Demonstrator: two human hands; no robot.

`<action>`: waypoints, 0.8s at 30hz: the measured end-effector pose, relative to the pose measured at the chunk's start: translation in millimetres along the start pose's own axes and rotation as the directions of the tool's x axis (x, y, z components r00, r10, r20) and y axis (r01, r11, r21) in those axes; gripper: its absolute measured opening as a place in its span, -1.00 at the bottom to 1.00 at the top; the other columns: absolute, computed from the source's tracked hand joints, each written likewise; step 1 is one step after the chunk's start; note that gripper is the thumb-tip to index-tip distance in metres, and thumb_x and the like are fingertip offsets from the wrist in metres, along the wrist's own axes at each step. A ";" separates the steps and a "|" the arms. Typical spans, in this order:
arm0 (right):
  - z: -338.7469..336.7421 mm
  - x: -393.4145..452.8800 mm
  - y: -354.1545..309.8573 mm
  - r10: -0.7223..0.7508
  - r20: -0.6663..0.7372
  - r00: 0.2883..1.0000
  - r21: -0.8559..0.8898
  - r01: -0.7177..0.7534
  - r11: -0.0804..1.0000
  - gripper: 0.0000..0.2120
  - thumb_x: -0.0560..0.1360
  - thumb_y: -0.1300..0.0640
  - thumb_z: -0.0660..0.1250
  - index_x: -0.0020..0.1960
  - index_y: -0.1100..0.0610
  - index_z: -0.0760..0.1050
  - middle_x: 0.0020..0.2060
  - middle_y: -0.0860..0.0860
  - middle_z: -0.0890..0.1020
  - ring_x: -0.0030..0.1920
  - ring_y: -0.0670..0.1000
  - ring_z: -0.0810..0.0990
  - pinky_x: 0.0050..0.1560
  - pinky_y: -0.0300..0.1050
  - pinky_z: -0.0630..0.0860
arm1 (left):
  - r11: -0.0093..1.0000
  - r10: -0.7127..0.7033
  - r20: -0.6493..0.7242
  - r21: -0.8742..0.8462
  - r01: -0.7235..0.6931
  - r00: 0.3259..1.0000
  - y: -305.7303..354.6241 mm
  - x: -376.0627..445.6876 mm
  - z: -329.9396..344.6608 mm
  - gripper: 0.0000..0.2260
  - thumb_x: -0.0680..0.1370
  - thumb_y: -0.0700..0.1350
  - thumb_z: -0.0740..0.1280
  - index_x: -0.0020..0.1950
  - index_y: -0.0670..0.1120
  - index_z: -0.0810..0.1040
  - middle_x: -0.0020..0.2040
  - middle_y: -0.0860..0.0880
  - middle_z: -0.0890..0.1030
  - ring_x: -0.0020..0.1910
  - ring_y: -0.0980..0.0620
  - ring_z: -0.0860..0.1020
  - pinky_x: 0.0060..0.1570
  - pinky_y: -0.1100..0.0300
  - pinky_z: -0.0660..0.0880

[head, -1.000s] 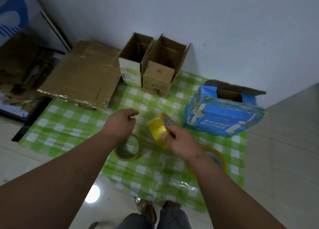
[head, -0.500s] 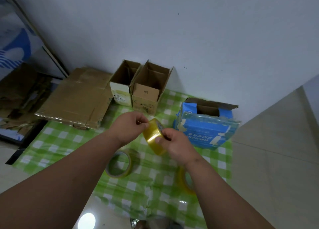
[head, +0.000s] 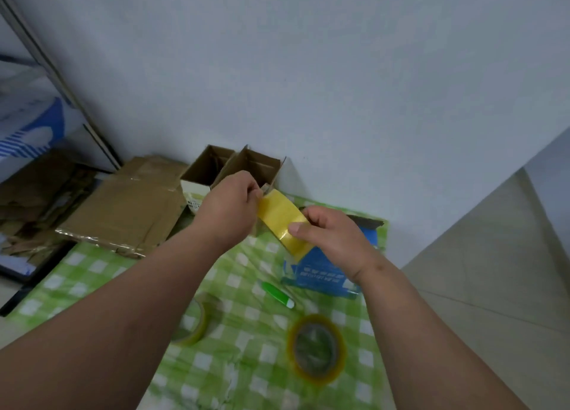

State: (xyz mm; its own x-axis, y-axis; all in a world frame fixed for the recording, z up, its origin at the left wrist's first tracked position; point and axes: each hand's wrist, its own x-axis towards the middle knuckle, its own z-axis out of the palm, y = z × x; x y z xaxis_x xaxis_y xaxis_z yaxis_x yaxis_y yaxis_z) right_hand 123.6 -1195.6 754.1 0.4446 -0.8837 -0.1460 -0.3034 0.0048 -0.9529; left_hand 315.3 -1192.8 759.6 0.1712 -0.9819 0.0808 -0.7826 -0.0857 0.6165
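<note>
My right hand (head: 331, 236) grips a yellow tape roll (head: 282, 219), held up above the green checked cloth (head: 92, 273). My left hand (head: 231, 206) pinches the roll's upper left edge with its fingertips. Two more tape rolls lie flat on the cloth: one (head: 197, 323) partly hidden under my left forearm, the other (head: 316, 349) near the front right. A green pen-like tool (head: 277, 294) lies between them.
Two open cardboard boxes (head: 234, 169) stand against the wall behind my hands. Flattened cardboard (head: 123, 212) lies at the left. A blue plastic-wrapped box (head: 320, 273) sits under my right wrist. Tiled floor (head: 493, 270) runs along the right.
Both hands have lifted the yellow roll higher and farther from me. My left hand, apart a second ago, now pinches the roll's edge. The camera has tilted up toward the wall.
</note>
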 end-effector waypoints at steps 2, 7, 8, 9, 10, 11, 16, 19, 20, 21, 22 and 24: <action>-19.4 -4.5 2.8 -0.013 -0.016 1.000 -0.003 0.013 1.000 -0.71 0.54 0.07 0.38 -0.19 0.28 0.46 -0.32 0.06 0.45 -0.26 -0.01 0.41 -0.15 -0.06 0.32 | 1.000 -0.009 0.006 -0.028 0.009 1.000 12.9 0.8 5.6 -0.83 0.64 -0.11 0.23 -0.16 -0.02 0.43 -0.23 0.02 0.53 -0.24 -0.02 0.53 -0.27 0.08 0.44; -68.0 -11.0 -0.1 -0.071 -0.079 0.994 -0.075 0.065 0.995 -0.74 0.55 0.07 0.37 -0.26 0.13 0.43 -0.37 0.01 0.44 -0.31 -0.03 0.38 -0.22 -0.09 0.30 | 0.984 -0.061 -0.015 -0.171 0.057 0.998 52.6 4.8 21.9 -0.83 0.64 -0.12 0.22 -0.07 -0.18 0.50 -0.16 -0.15 0.58 -0.14 -0.19 0.59 -0.08 -0.17 0.55; -77.1 -12.5 -0.7 -0.077 -0.086 0.993 -0.073 0.071 0.995 -0.74 0.54 0.06 0.38 -0.26 0.13 0.43 -0.38 0.00 0.43 -0.33 -0.05 0.38 -0.24 -0.10 0.31 | 0.979 -0.064 -0.020 -0.197 0.059 0.998 60.5 6.2 23.9 -0.82 0.64 -0.13 0.23 -0.07 -0.20 0.51 -0.16 -0.19 0.59 -0.13 -0.23 0.60 -0.09 -0.18 0.55; -85.6 -14.3 -1.3 -0.081 -0.091 0.993 -0.063 0.075 0.995 -0.72 0.53 0.04 0.40 -0.25 0.14 0.43 -0.39 -0.02 0.43 -0.34 -0.07 0.37 -0.26 -0.13 0.30 | 0.974 -0.067 -0.019 -0.218 0.061 0.998 67.4 7.6 25.8 -0.81 0.64 -0.14 0.23 -0.07 -0.23 0.51 -0.15 -0.23 0.60 -0.12 -0.25 0.60 -0.09 -0.20 0.55; -93.4 -15.9 -2.1 -0.083 -0.092 0.992 -0.048 0.079 0.996 -0.70 0.51 -0.01 0.41 -0.24 0.16 0.43 -0.38 -0.01 0.42 -0.34 -0.06 0.37 -0.27 -0.14 0.28 | 0.970 -0.070 -0.015 -0.236 0.065 0.997 73.3 9.0 28.0 -0.81 0.64 -0.14 0.24 -0.07 -0.25 0.51 -0.13 -0.25 0.60 -0.10 -0.27 0.59 -0.08 -0.22 0.56; -100.8 -17.0 -2.8 -0.085 -0.090 0.992 -0.034 0.082 0.996 -0.68 0.46 -0.06 0.40 -0.23 0.18 0.44 -0.37 0.01 0.41 -0.32 -0.04 0.36 -0.26 -0.12 0.27 | 0.964 -0.079 -0.009 -0.257 0.074 0.997 78.7 10.1 30.5 -0.81 0.64 -0.15 0.24 -0.07 -0.25 0.52 -0.12 -0.26 0.60 -0.09 -0.27 0.59 -0.06 -0.22 0.57; -133.3 -17.6 2.2 -0.071 -0.118 0.990 -0.010 0.071 0.997 -0.63 0.35 -0.11 0.36 -0.21 0.23 0.47 -0.35 0.07 0.44 -0.29 0.01 0.39 -0.19 -0.08 0.28 | 0.842 -0.242 0.027 -0.491 0.224 0.970 90.9 14.2 39.9 -0.84 0.66 -0.13 0.22 -0.09 -0.09 0.52 -0.14 -0.10 0.60 -0.27 -0.01 0.64 -0.27 0.17 0.64; -144.5 -13.5 7.9 -0.064 -0.157 0.986 0.015 0.067 0.998 -0.55 0.34 -0.12 0.37 -0.18 0.31 0.48 -0.33 0.10 0.46 -0.28 0.02 0.42 -0.19 -0.07 0.31 | 0.784 -0.282 0.103 -0.548 0.291 0.954 88.9 16.1 45.1 -0.85 0.66 -0.12 0.22 -0.06 -0.09 0.51 -0.10 -0.12 0.59 -0.17 0.02 0.62 -0.26 0.13 0.65; -145.9 -10.5 9.2 -0.058 -0.171 0.984 0.018 0.062 0.998 -0.56 0.34 -0.13 0.37 -0.18 0.29 0.48 -0.33 0.10 0.47 -0.28 0.03 0.43 -0.20 -0.07 0.32 | 0.762 -0.289 0.148 -0.563 0.321 0.946 87.9 17.2 46.6 -0.84 0.67 -0.11 0.21 -0.05 -0.12 0.51 -0.08 -0.13 0.57 -0.16 0.02 0.62 -0.24 0.08 0.65; -146.3 -6.7 10.4 -0.052 -0.183 0.982 0.016 0.056 0.998 -0.58 0.34 -0.13 0.37 -0.19 0.26 0.49 -0.34 0.09 0.48 -0.29 0.03 0.45 -0.21 -0.08 0.33 | 0.736 -0.293 0.201 -0.576 0.355 0.935 86.2 18.3 48.0 -0.83 0.67 -0.11 0.20 -0.04 -0.13 0.50 -0.07 -0.13 0.56 -0.16 0.01 0.63 -0.22 0.03 0.66; -145.8 -2.3 12.0 -0.046 -0.191 0.980 0.007 0.048 0.999 -0.61 0.36 -0.13 0.39 -0.20 0.23 0.50 -0.34 0.08 0.49 -0.29 0.03 0.46 -0.22 -0.08 0.34 | 0.711 -0.297 0.258 -0.582 0.393 0.919 83.7 19.0 49.4 -0.82 0.68 -0.10 0.18 -0.03 -0.15 0.49 -0.07 -0.14 0.56 -0.18 0.00 0.65 -0.20 -0.02 0.66; -142.2 6.7 17.3 -0.032 -0.199 0.980 -0.030 0.026 0.999 -0.64 0.45 -0.08 0.43 -0.20 0.23 0.50 -0.34 0.07 0.50 -0.30 0.03 0.48 -0.23 -0.07 0.36 | 0.676 -0.316 0.368 -0.560 0.479 0.875 77.6 18.9 52.1 -0.81 0.69 -0.07 0.15 0.01 -0.14 0.47 -0.06 -0.14 0.58 -0.22 -0.03 0.69 -0.20 -0.05 0.66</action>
State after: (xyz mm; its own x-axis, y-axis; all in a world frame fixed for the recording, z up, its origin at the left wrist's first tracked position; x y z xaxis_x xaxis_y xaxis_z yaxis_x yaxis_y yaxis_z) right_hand 1.5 -1267.9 774.4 0.2777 -0.9588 -0.0601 -0.3168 -0.0323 -0.9479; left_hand 226.7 -1226.9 768.2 0.1769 -0.8939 -0.4119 -0.1123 -0.4341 0.8938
